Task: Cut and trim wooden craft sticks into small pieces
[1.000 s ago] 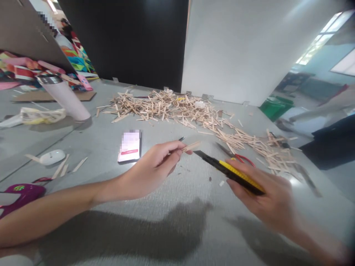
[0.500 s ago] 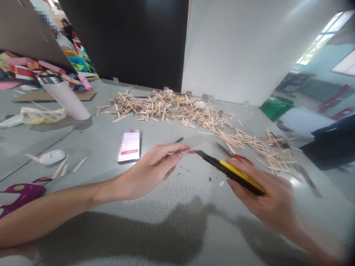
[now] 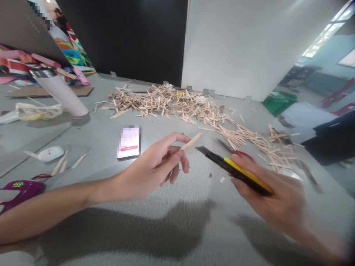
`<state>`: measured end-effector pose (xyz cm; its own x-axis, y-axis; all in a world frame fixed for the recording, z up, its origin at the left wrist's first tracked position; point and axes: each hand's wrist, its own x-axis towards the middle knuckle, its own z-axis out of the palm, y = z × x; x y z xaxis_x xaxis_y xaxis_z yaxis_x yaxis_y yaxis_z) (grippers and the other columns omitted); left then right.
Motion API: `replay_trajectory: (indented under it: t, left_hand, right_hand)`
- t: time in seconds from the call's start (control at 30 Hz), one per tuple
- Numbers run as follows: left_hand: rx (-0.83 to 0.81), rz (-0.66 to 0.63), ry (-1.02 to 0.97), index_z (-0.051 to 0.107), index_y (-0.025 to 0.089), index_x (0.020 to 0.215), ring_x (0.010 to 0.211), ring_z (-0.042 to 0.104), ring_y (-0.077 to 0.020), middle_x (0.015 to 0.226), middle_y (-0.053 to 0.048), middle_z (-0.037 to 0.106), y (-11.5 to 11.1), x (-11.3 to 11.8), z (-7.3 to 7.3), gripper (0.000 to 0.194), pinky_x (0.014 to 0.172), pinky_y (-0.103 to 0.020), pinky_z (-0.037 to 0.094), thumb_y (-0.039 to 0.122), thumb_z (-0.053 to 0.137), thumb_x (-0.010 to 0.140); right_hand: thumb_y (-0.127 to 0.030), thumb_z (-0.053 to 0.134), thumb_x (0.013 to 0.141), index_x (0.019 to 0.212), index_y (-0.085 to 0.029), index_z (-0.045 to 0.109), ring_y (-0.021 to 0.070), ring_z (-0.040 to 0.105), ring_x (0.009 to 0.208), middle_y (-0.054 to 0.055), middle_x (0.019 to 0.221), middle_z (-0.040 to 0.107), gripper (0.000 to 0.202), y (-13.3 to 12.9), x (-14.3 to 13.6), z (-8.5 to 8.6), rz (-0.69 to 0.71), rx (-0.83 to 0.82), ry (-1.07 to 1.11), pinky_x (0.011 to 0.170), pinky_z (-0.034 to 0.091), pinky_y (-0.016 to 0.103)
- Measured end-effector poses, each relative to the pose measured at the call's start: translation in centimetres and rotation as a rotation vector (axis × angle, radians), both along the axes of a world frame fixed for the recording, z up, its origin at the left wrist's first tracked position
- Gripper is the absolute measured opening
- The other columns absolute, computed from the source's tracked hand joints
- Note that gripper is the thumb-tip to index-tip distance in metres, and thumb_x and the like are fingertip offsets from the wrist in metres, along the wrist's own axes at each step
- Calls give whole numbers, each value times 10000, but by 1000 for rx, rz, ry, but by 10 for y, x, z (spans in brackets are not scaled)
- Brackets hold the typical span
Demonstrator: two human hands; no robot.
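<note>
Between the thumb and fingers of my left hand is a thin flat wooden stick, its free end angled up to the right. My right hand is wrapped round a yellow and black utility knife. The knife's dark blade points left, just right of the stick and apart from it. Beyond the knife lies a pair of red-handled pliers or scissors, partly hidden behind the hand. A long heap of wooden sticks spreads over the grey table.
Left of my left hand lies a lit phone. Farther left are a white computer mouse, a few loose sticks, a purple device and a pale tumbler. Upright black and white panels stand at the back.
The stick in my left hand has turned so its flat face shows and its end points higher. My left fingers have curled apart. The knife has shifted slightly right, away from the stick.
</note>
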<state>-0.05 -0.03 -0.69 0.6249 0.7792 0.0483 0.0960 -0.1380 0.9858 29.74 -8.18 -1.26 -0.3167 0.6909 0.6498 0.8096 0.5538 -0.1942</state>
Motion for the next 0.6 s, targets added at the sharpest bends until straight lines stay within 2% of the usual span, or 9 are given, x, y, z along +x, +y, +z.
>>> replay_trajectory:
  t: [0.17,0.23,0.37,0.47,0.6]
  left_hand:
    - [8,-5,35,511,230,1438,609,616,-106,939,-24,702,-3,2,5,282,463,-180,432,306,439,1176]
    - [36,14,49,575,212,1396,603,584,-98,932,-21,673,-4,3,5,275,473,-190,431,302,452,1168]
    - [184,186,65,721,161,1225,597,482,-95,807,13,522,-2,2,3,291,495,-212,401,259,459,1142]
    - [242,295,91,701,166,1325,584,461,-101,745,40,482,1,0,2,301,510,-223,392,250,484,1135]
    - [179,231,66,624,206,1269,592,537,-93,825,34,563,5,2,1,176,517,-217,462,239,518,1133]
  right_hand:
    - [-302,659,1120,1383,-277,711,126,718,569,13,1016,878,270,-1,-1,0,6,-19,-11,536,555,228]
    - [-285,658,1115,1407,-290,702,130,721,574,7,1004,873,296,-1,-1,0,15,-32,-8,536,561,229]
    - [-259,675,1097,1424,-316,694,142,736,600,3,1053,874,332,1,0,-2,13,-27,-1,569,588,246]
    - [-250,684,1090,1434,-309,686,159,769,658,13,1109,878,349,2,1,-2,7,-30,-8,594,598,258]
    - [-261,677,1098,1421,-291,694,151,755,631,23,1104,878,324,0,1,-1,-2,-50,-21,584,584,257]
